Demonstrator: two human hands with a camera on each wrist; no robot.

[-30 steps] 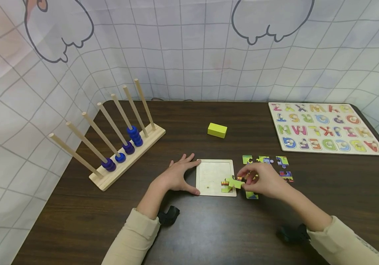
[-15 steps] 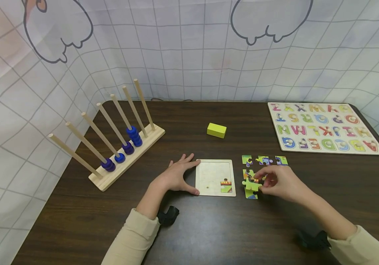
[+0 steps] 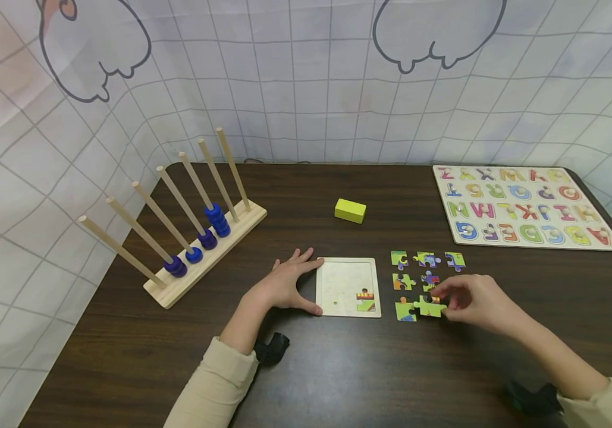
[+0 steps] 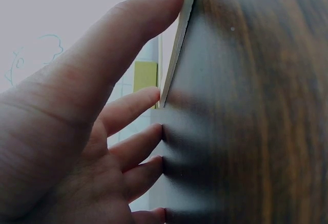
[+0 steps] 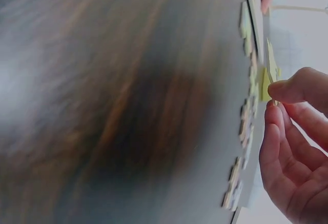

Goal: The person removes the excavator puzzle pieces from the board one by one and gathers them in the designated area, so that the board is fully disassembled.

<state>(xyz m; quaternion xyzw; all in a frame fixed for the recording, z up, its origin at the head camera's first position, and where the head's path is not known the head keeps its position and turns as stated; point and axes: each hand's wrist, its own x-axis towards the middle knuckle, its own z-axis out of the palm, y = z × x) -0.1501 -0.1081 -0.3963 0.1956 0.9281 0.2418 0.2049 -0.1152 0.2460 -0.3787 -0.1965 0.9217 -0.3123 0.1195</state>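
Note:
My left hand [image 3: 288, 282] spreads at the left side of a square wooden puzzle tray [image 3: 338, 279], thumb at the near corner and index fingertip at the far one. One green-and-red puzzle piece [image 3: 366, 305] lies in the tray's near right corner. With thumb and fingers, my right hand [image 3: 479, 302] pinches a light green puzzle piece [image 3: 429, 307]. In the right wrist view this piece [image 5: 271, 62] is raised above the tabletop. Under and around it lie loose pieces, including a green-and-blue one [image 3: 405, 311] and an orange-and-green one [image 3: 403, 282], loosely arranged in rows.
A wooden peg stand [image 3: 206, 255] with blue and purple rings stands on the left. Behind the tray lies a yellow block [image 3: 350, 210]. An alphabet board [image 3: 525, 205] lies at the back right. A patterned cloth [image 3: 311, 89] hangs behind the table.
My right hand has carried the green puzzle piece rightward, from over the tray to over the loose pieces. The left hand has stayed at the tray's edge.

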